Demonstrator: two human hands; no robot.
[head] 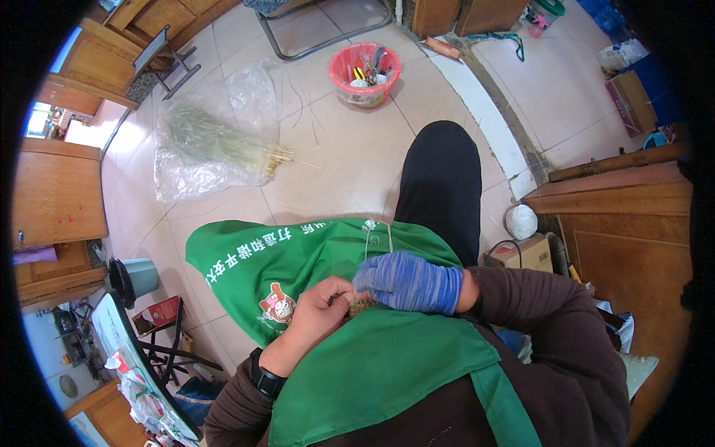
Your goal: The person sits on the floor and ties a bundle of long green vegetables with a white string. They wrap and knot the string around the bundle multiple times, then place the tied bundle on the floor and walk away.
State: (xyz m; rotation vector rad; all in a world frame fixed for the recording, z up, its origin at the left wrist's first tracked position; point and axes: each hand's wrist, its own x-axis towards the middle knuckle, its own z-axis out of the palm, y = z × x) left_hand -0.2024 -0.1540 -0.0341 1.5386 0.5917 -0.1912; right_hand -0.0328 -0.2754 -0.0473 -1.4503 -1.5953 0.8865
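Note:
My left hand (321, 307), bare with a watch at the wrist, pinches a small piece of woven straw (361, 307) at my lap. My right hand (412, 281), in a blue knitted glove, is curled against the same piece, its fingertips close to my left thumb. Whether the right fingers grip the straw or a string is hidden by the glove. Thin white string (390, 236) runs over the green apron (313, 262) just beyond the glove. Most of the straw piece is covered by both hands and the apron's fold.
On the tiled floor, a straw bundle (273, 159) lies in a clear plastic bag (173, 181). A red basket (342, 92) holds tools. A ball of white string (521, 222) sits on a cardboard box (516, 254) at right. A cluttered table (114, 318) stands at lower left.

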